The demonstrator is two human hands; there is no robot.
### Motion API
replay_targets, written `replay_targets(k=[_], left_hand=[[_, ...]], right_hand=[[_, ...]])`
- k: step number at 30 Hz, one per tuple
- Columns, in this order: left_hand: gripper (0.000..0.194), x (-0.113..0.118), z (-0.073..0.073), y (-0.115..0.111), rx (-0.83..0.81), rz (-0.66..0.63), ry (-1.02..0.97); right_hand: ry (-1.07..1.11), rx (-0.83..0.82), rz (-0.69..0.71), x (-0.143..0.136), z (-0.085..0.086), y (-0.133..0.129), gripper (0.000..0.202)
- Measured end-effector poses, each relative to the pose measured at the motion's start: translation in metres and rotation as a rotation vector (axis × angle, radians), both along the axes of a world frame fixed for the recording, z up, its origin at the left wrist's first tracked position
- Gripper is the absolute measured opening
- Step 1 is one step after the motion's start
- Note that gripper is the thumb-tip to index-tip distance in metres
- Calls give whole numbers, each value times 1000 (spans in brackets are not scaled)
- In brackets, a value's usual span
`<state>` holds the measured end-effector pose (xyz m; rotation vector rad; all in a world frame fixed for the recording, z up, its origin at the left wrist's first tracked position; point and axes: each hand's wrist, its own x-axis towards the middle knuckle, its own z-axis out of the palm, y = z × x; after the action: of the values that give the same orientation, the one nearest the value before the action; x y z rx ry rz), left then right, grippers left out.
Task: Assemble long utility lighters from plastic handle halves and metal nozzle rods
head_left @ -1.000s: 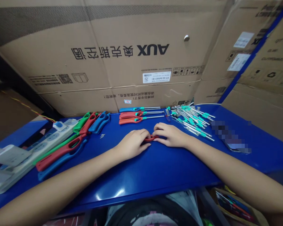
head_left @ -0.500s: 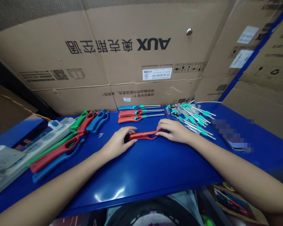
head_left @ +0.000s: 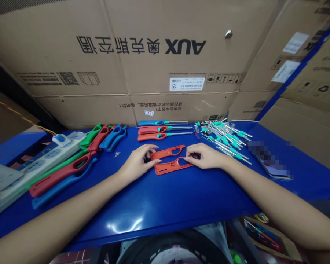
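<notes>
Two halves of an orange-red lighter casing are apart over the middle of the blue table. My left hand [head_left: 141, 160] grips the left end of the far casing half [head_left: 167, 153], its thumb and fingers closed around it. Nearer to me, the second casing half [head_left: 172, 167] shows its hollow inner side; my right hand [head_left: 202, 156] pinches its right end. Beyond my hands lie several assembled long-necked lighters, a blue lighter [head_left: 151, 123], a red lighter [head_left: 151, 129] and an orange one [head_left: 151, 136], their metal tubes pointing right.
Metal lighter rods with teal parts [head_left: 225, 135] are heaped at the back right, beside a phone [head_left: 269, 159]. Green, red and blue casings [head_left: 62, 175] lie left, along a white power strip [head_left: 41, 165]. A cardboard wall [head_left: 143, 80] closes off the back.
The orange-red casing, one piece between my hands before, is now split into two halves. My right hand has brought one half nearer to me and turned its hollow side up.
</notes>
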<state>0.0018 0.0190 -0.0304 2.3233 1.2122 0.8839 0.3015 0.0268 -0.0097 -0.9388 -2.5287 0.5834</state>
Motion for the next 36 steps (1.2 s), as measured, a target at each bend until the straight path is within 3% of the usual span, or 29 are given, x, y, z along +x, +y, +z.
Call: replay_targets(k=[5, 11, 16, 20, 23, 31, 36], left_hand=[[40, -5, 1, 3, 43, -24, -31], [23, -1, 14, -9, 167, -50, 78], [32, 10, 20, -26, 167, -164, 227], [31, 10, 18, -26, 180, -194, 315], [26, 6, 17, -21, 190, -179, 319], [25, 3, 18, -15, 160, -196, 298], [24, 1, 19, -12, 156, -184, 278]], right_hand=[[-9, 36, 23, -1, -3, 0, 29], [-71, 130, -40, 0, 0, 0, 37], [-196, 294, -461, 19, 14, 9, 23], [-371, 235, -827, 44, 31, 17, 17], [-517, 84, -1001, 59, 41, 17, 16], [-652, -96, -1013, 71, 44, 15, 15], [-652, -100, -975, 72, 42, 18, 12]])
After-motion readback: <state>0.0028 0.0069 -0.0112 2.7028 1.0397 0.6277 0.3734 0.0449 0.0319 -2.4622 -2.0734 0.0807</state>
